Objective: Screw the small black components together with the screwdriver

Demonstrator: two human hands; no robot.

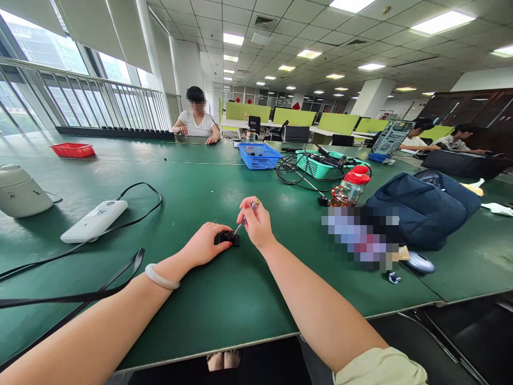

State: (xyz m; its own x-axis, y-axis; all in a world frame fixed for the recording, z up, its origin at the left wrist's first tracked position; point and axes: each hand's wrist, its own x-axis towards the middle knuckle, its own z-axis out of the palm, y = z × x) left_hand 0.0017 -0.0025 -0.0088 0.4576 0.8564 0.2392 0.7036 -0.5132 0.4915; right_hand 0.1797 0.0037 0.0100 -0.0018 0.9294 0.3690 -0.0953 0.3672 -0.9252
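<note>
— What is the biggest thing around the person's grip?
— The broad, dark green tabletop (192,192); both hands work just above it, near its close edge.

— And next in size?
— A navy blue fabric backpack (420,206), well to the right of the grip. Then a teal perforated plastic basket (320,170) heaped with black cables, beyond the grip and to its right, and a smaller blue perforated plastic basket (258,160), nearly straight beyond it. A flat, rounded white plastic device (94,222) lies well to the left.

— How do the hands stand?
— The left hand (204,243) is curled over something, thumb near, fingers far. The right hand (258,224), just beside it, pinches a tool.

— Over what, exactly?
— A small black blocky piece (225,236), low on the tabletop under the left fingers, its right end poking out past the thumb.

— And the tool?
— A slim metal-shafted tool (241,225), tilted down leftward from the right fingers, its tip at the black piece. Too small to tell what the tip meets there.
</note>
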